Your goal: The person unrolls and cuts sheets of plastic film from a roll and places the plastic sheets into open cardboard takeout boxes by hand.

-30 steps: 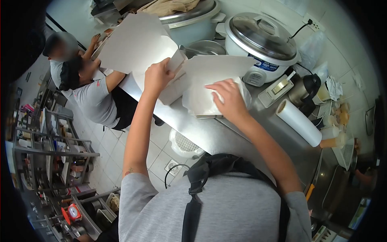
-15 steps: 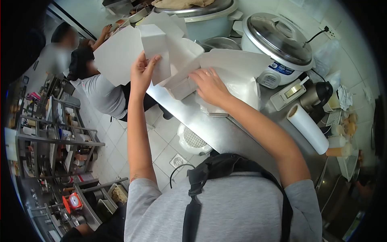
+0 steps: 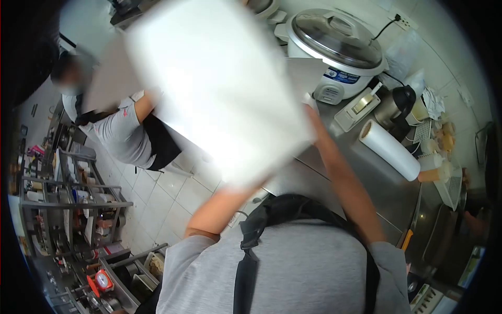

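Note:
A large white cardboard sheet or box (image 3: 219,89), smeared by motion, fills the upper middle of the view close to the camera. Both of my forearms reach up to it. My left hand is hidden behind the white cardboard. The fingers of my right hand are likewise hidden behind its right edge. A greyish flap (image 3: 115,76) sticks out at the left of the cardboard, and another pale flap (image 3: 306,70) shows behind it at the right.
A rice cooker (image 3: 334,42), a tape dispenser (image 3: 357,111), a white roll (image 3: 389,150) and a metal jug (image 3: 389,107) stand on the steel counter (image 3: 361,183). A co-worker in grey (image 3: 123,133) is at the left. Shelves (image 3: 78,204) stand at the lower left.
The white cardboard has come up and toward the camera, now covering both hands and the boxes on the counter. My left forearm has swung right, its elbow bent. The view has shifted a little.

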The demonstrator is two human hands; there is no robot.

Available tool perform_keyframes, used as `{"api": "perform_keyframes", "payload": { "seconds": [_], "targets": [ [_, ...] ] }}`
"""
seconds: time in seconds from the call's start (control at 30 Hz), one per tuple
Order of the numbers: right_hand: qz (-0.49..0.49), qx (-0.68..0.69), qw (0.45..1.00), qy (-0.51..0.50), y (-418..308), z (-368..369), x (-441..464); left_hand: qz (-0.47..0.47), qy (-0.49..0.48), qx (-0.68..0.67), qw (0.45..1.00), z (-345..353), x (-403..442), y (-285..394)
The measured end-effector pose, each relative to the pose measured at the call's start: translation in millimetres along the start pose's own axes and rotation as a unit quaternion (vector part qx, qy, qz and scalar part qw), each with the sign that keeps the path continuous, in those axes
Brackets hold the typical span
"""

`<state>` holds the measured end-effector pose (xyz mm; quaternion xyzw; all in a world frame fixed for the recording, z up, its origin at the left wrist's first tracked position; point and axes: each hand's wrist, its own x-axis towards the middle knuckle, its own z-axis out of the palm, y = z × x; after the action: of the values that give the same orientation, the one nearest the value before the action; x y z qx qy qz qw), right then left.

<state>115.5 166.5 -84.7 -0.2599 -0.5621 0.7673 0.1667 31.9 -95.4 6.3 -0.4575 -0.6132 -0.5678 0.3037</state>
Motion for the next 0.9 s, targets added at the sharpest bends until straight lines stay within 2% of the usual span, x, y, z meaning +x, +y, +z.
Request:
{"api": "perform_keyframes", "payload": {
  "seconds": [0.03, 0.1, 0.2, 0.27, 0.37, 0.43, 0.47, 0.6, 0.73, 0.8, 0.9],
  "targets": [
    [0.045, 0.062, 0.997, -0.002, 0.6, -16.3, 3.4, 0.033, -0.078, 0.073, 0.994, 14.2, -19.0, 3.5],
    [0.087, 0.143, 0.986, -0.002, -7.5, -42.8, -5.4, 0.112, -0.189, -0.058, 0.974, 63.8, 26.5, 80.0],
    [0.101, 0.194, 0.976, 0.003, -15.1, -67.7, -23.2, 0.091, -0.314, -0.039, 0.944, 80.2, 6.6, 86.6],
    [0.1, 0.212, 0.972, 0.001, -19.6, -74.2, -29.3, 0.059, -0.384, 0.018, 0.921, 73.7, 8.3, 81.4],
    [0.096, 0.233, 0.968, -0.001, -24.5, -79.0, -37.9, 0.093, -0.437, -0.007, 0.895, 74.5, 8.3, 80.8],
    [0.093, 0.236, 0.967, -0.002, -26.3, -79.2, -37.7, -0.088, -0.44, -0.182, 0.875, 76.4, -0.5, 92.7],
    [0.095, 0.24, 0.966, -0.003, -26.6, -79.6, -39.6, -0.135, -0.439, -0.237, 0.856, 74.8, -5.9, 96.7],
    [0.095, 0.244, 0.965, 0.0, -31.7, -78.1, -44.9, 0.015, -0.519, -0.2, 0.831, 65.3, -8.3, 99.7],
    [0.098, 0.244, 0.965, -0.001, -35.5, -75.5, -46.5, 0.165, -0.565, -0.069, 0.805, 72.5, -4.0, 95.3],
    [0.097, 0.24, 0.966, -0.001, -37.8, -76.9, -46.1, 0.206, -0.582, -0.022, 0.786, 78.0, 1.2, 90.8],
    [0.078, 0.234, 0.969, -0.013, -33.1, -93.9, -40.6, 0.212, -0.599, 0.036, 0.771, 81.1, 14.4, 77.7]
  ]
}}
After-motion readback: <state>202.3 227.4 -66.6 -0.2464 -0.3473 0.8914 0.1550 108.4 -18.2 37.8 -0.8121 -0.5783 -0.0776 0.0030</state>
